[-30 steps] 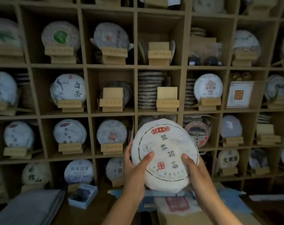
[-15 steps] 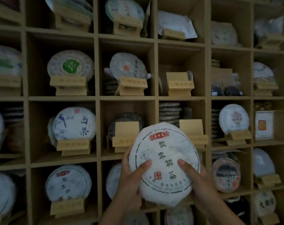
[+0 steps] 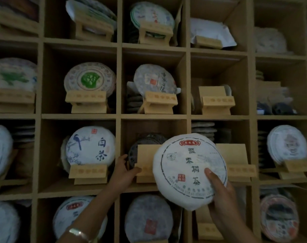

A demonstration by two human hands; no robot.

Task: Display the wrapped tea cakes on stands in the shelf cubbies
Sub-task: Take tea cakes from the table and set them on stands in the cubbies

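A wall of pale wooden shelf cubbies (image 3: 119, 116) fills my view, dim, most holding paper-wrapped discs propped on blocky wooden stands. I have the wrapped tea cake (image 3: 189, 171) in my right hand (image 3: 221, 195), raised in front of the middle-row cubbies; my thumb presses flat on its printed face near the lower right and the other fingers are hidden behind it, so I cannot tell how they lie. My left hand (image 3: 123, 172) reaches into the centre cubby and pinches the left edge of the empty stand (image 3: 145, 163) between thumb and fingers.

I judge this to be the placing step: the stand is being steadied or squared, and the cake must next be lowered upright onto its ledge, label outward. The wrapper looks thin, soft and creased at the rim, the cake round and thick. Behind the stand sits a dark patterned disc (image 3: 149, 142).
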